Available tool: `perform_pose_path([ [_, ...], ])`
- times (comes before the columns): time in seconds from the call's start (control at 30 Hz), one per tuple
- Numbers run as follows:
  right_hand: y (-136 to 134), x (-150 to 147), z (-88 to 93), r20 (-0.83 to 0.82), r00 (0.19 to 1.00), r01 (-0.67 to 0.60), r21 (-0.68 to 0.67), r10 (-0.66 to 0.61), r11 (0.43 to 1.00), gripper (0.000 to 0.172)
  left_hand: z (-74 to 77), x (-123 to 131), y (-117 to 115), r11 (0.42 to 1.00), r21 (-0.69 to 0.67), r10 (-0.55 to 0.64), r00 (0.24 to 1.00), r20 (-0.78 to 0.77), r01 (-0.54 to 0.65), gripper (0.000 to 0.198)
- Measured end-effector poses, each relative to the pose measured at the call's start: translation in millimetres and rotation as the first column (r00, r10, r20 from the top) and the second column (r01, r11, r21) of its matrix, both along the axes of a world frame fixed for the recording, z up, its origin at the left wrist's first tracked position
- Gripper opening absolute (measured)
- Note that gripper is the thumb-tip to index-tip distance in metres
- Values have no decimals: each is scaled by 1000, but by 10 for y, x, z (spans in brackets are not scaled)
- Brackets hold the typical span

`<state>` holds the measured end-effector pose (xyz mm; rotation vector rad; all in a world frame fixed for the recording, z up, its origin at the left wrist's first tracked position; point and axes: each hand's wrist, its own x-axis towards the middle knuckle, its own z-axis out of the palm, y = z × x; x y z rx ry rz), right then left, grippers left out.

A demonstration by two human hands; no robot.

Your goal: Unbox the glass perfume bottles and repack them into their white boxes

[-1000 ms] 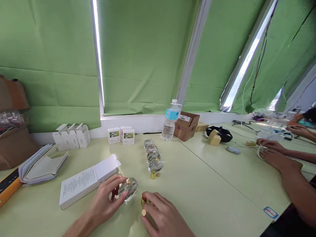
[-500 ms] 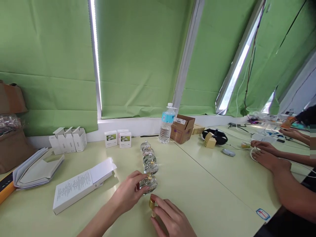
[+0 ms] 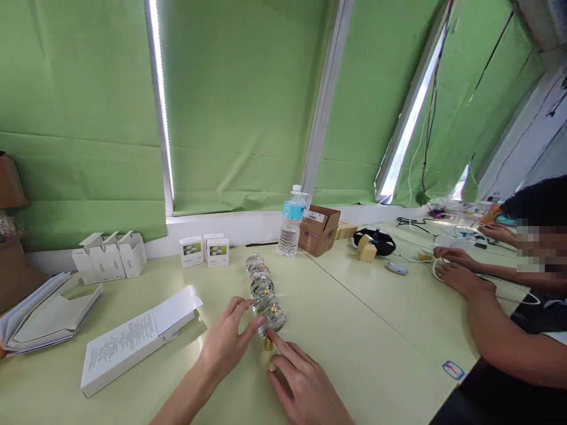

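Note:
Several round clear glass bottles with small gold necks run in a row away from me; the nearest glass bottle (image 3: 274, 321) lies between my hands. My left hand (image 3: 225, 336) has its thumb and index finger at the left side of that bottle, gripping it. Just in front of the bottle is a gold cylindrical cap (image 3: 268, 343), with the index fingertip of my right hand (image 3: 305, 381) on its top. Between that hand's thumb and middle finger sits a small round gold piece (image 3: 271, 367). The palm side of the right hand is hidden.
An opened white carton (image 3: 137, 342) lies to the left, by folded white papers (image 3: 53, 319) and open white boxes (image 3: 110, 260). Behind stand small white boxes (image 3: 218, 252), a water bottle (image 3: 290, 230) and a brown box (image 3: 318, 230). At right, a co-worker's hands (image 3: 458, 274) hold a white cable.
My view has turned slightly right. My right hand has brought the gold cap up close to the nearest bottle. The left hand's fingers have shifted down on the bottle's side.

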<state>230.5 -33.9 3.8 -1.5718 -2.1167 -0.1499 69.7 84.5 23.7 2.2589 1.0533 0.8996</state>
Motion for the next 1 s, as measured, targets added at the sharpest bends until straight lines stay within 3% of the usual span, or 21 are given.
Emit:
perform_pose_path([
  [0.1,-35,26,-24,-69,996,53,-10,-53,999,19,81,-159,133,998,-8,61,992,107,-60,39],
  [0.2,-34,96,-28,-131,967,204,-105,-217,973,22,222,-346,281,992,-32,129,971,199,-126,39],
  [0.3,35,149,7,-34,929,352,-222,-368,909,26,369,-553,398,978,-103,199,952,233,-179,40],
  [0.43,153,130,33,127,889,457,-245,-439,855,27,510,-813,496,956,-199,261,936,236,-216,44],
  [0.57,174,96,1,90,884,465,-271,-458,843,24,596,-1020,558,939,-258,280,940,196,-226,48],
  [0.83,66,183,-27,-253,838,383,-357,-483,852,22,716,-1434,683,925,-244,328,935,132,-290,56],
  [1.0,63,158,-37,-291,864,312,-330,-410,891,29,736,-1674,758,919,-225,352,930,101,-324,56],
])
